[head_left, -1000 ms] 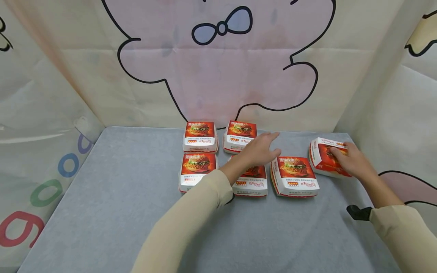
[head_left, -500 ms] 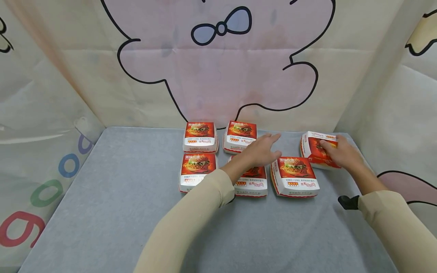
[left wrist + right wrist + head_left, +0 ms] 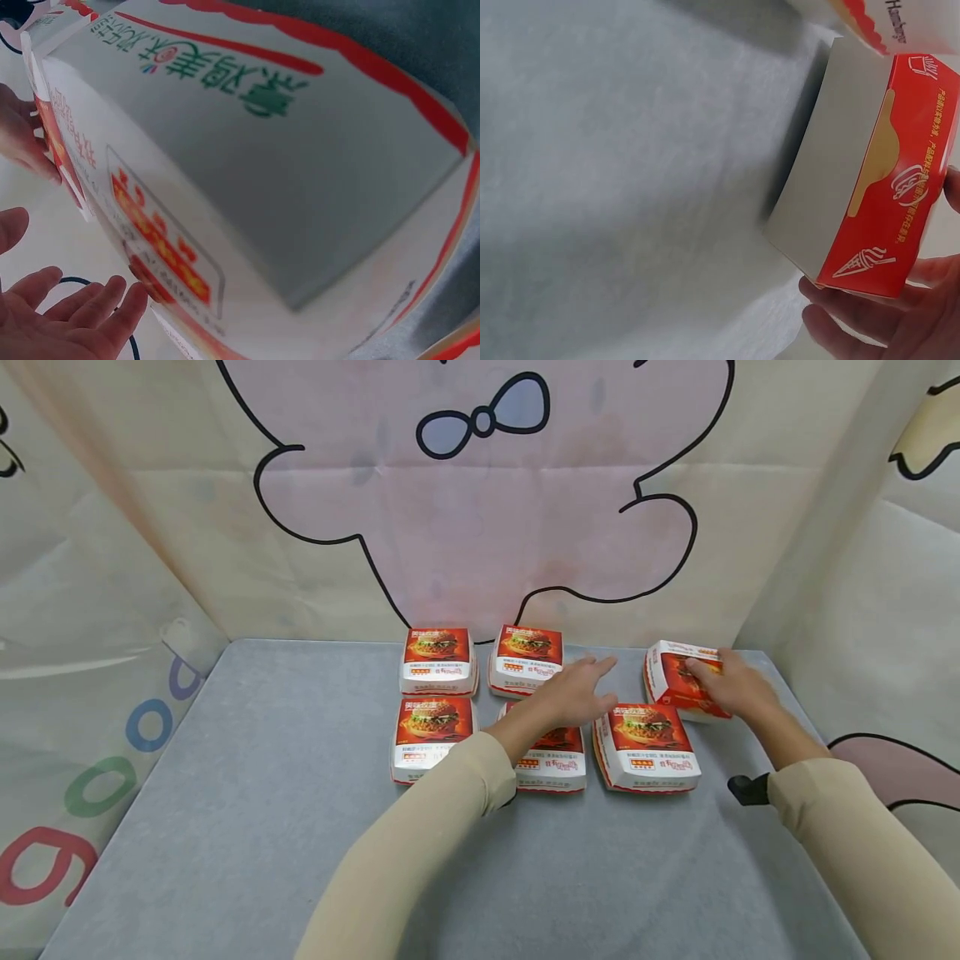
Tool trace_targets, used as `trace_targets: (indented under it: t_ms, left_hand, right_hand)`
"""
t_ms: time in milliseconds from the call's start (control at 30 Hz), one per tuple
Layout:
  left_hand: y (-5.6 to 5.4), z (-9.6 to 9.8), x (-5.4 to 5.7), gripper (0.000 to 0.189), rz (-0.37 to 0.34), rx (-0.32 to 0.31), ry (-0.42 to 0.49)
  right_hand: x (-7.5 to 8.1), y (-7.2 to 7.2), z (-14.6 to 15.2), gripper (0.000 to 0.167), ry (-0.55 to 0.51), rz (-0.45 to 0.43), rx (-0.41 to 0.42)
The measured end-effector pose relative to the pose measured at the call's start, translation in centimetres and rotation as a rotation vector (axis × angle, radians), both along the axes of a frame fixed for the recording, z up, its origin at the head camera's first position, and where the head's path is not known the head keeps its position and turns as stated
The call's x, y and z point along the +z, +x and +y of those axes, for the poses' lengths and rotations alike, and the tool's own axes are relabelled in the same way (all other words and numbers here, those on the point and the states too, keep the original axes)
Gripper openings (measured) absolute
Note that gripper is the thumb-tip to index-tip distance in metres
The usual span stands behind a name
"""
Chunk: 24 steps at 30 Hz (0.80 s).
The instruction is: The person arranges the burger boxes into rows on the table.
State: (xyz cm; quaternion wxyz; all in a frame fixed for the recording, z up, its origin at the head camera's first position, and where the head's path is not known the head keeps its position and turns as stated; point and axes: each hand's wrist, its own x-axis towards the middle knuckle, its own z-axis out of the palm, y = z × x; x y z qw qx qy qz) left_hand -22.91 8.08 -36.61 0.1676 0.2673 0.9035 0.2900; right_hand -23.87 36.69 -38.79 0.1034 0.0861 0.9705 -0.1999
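At the back right of the table, my right hand [image 3: 742,689] grips a red and white hamburger box [image 3: 678,681], which is turned at an angle. Its red side wall [image 3: 900,187] shows in the right wrist view, with fingers curled round the end. My left hand [image 3: 572,693] hovers with fingers extended over the middle boxes, holding nothing. Beneath the left wrist lies a front-middle box [image 3: 551,772], partly covered by the arm. A back-middle box [image 3: 528,647] is just behind the left hand. Between the two hands, nearer the front, sits another hamburger box [image 3: 648,747].
Two more boxes stand on the left, a back-left box [image 3: 438,660] and a front-left box [image 3: 427,727]. Grey cloth covers the table [image 3: 247,827]. A printed backdrop [image 3: 480,527] rises at the rear edge, with sheets along both sides.
My right hand has carried its hamburger box leftward and toward the back, bringing it near the box in front. The left hand has stayed almost still.
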Motion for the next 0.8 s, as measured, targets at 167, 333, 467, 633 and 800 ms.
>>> trace_targets:
  t_ms: [167, 333, 467, 633, 800]
  left_hand:
    - [0.0, 0.3, -0.2, 0.062, -0.008, -0.005, -0.003]
    - [0.1, 0.5, -0.3, 0.062, -0.024, -0.015, 0.001]
    - [0.1, 0.8, -0.3, 0.063, -0.036, -0.020, -0.004]
    - [0.1, 1.2, -0.3, 0.061, -0.031, -0.041, -0.013]
    - [0.2, 1.6, -0.4, 0.060, -0.032, -0.054, -0.018]
  right_hand:
    - [-0.1, -0.6, -1.0, 0.087, -0.005, 0.004, -0.009]
    - [-0.2, -1.1, -2.0, 0.087, 0.001, -0.003, -0.018]
    - [-0.2, -1.4, -2.5, 0.088, 0.005, -0.011, -0.001]
    - [-0.2, -1.6, -3.1, 0.087, 0.003, -0.009, 0.017]
    - [-0.2, -1.7, -3.7, 0.083, -0.015, -0.006, 0.044]
